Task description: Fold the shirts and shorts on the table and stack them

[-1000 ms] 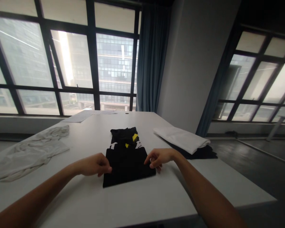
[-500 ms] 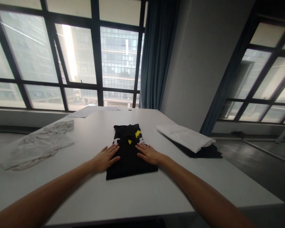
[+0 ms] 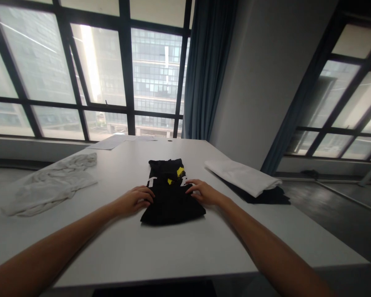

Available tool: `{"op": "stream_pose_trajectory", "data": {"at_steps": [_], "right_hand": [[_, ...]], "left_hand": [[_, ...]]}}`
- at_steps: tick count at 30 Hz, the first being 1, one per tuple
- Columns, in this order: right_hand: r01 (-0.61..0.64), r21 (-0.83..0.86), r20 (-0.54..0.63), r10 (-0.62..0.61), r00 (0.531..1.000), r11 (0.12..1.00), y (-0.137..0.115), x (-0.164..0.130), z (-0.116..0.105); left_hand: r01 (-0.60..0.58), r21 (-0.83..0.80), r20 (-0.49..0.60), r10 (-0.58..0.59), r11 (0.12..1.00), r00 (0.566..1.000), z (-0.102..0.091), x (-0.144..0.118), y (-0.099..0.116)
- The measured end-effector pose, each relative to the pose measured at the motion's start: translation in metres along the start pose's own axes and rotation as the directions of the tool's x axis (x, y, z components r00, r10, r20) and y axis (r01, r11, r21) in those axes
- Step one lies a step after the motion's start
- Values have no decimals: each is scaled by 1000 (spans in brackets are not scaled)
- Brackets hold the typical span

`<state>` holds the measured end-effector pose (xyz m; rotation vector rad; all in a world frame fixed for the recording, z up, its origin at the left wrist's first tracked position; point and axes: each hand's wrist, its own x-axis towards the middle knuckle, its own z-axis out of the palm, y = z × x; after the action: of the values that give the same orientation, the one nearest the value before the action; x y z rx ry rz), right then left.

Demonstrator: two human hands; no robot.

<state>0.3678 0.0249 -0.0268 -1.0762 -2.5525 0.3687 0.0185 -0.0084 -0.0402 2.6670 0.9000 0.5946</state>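
Note:
A folded black garment [image 3: 169, 202] with white and yellow print lies on the white table [image 3: 160, 260] in front of me. Its far part is bunched, and its near edge bows up slightly off the tabletop. My left hand [image 3: 137, 200] is closed on the garment's left side, fingers curled at the edge. On the opposite side, my right hand [image 3: 204, 192] pinches the right edge, just below the white print. The thumbs and fingertips are partly hidden against the dark cloth.
A crumpled pale cloth [image 3: 55, 183] lies on the left of the table. On the right, a folded white cloth [image 3: 242, 177] rests over a black one [image 3: 270, 197]. Papers [image 3: 109, 143] lie at the far end, before the windows and a blue curtain [image 3: 204, 82].
My hands were flat on the garment with fingers spread; they have moved outward to its side edges and curled in. The garment's near edge has lifted and drawn slightly away from me.

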Motion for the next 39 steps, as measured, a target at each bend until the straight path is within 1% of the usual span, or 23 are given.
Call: {"op": "stream_pose_trajectory", "data": {"at_steps": [2, 5, 7, 9, 11, 12, 14, 15, 16, 18, 19, 20, 21, 22, 25, 26, 28, 29, 31, 33, 35, 37, 39], "right_hand": [[20, -14, -33, -20, 999, 1000, -3, 3, 3], [45, 30, -48, -43, 998, 999, -8, 1, -3], [64, 127, -9, -64, 998, 990, -11, -2, -11], [79, 275, 85, -106, 991, 958, -12, -3, -17], [62, 445, 138, -137, 981, 894, -10, 2, -17], [39, 520, 122, -119, 985, 853, -7, 6, -14], [-20, 623, 25, 5, 1000, 782, -1, 17, -5], [-58, 648, -32, 104, 994, 760, 2, 24, 1], [-107, 658, -82, 212, 974, 745, 5, 30, 8], [-207, 641, -163, 394, 904, 739, 8, 39, 20], [-247, 613, -191, 445, 875, 750, 9, 41, 25], [-278, 574, -207, 465, 861, 770, 8, 43, 29], [-295, 528, -212, 460, 862, 797, 7, 43, 31], [-298, 480, -212, 439, 873, 825, 5, 42, 32], [-288, 378, -206, 383, 901, 880, -4, 37, 31], [-275, 364, -220, 369, 903, 890, -7, 36, 29], [-214, 350, -292, 323, 900, 912, -12, 36, 26], [-169, 344, -346, 292, 891, 923, -13, 36, 26], [-93, 319, -468, 242, 850, 943, -14, 39, 27], [-95, 275, -538, 235, 809, 957, -14, 42, 30], [-158, 233, -526, 261, 809, 960, -15, 43, 34], [-217, 207, -477, 292, 829, 954, -17, 43, 35], [-262, 200, -428, 325, 844, 944, -20, 39, 33]], "left_hand": [[-5, 6, -32, 5, 1000, 999, 3, 1, 0], [43, -16, -43, -44, 999, 998, -6, -3, 1], [71, -84, 16, -70, 994, 997, -18, -6, 4], [105, -232, 94, -86, 967, 992, -30, -8, 9], [148, -417, 121, -107, 897, 987, -38, -5, 13], [164, -506, 100, -132, 847, 986, -40, -2, 14], [188, -641, 16, -232, 744, 973, -39, 6, 14], [206, -686, -29, -309, 698, 951, -37, 10, 13], [241, -715, -64, -405, 656, 912, -34, 12, 10], [364, -722, -92, -603, 588, 793, -26, 15, 0], [426, -706, -105, -678, 566, 728, -21, 14, -6], [476, -681, -117, -724, 557, 680, -17, 13, -12], [511, -648, -130, -743, 565, 656, -13, 11, -17], [531, -610, -145, -742, 588, 655, -9, 9, -22], [540, -482, -190, -683, 690, 705, -3, 7, -27], [536, -440, -212, -664, 720, 717, -3, 7, -27], [509, -383, -278, -622, 771, 732, -3, 9, -25], [491, -364, -311, -601, 791, 736, -3, 10, -24], [470, -328, -365, -569, 819, 737, -3, 13, -24], [490, -283, -386, -565, 825, 729, 0, 15, -26], [519, -228, -376, -566, 824, 734, 3, 16, -29], [534, -157, -361, -552, 831, 751, 6, 15, -29], [542, -52, -374, -520, 839, 768, 6, 13, -24]]}}
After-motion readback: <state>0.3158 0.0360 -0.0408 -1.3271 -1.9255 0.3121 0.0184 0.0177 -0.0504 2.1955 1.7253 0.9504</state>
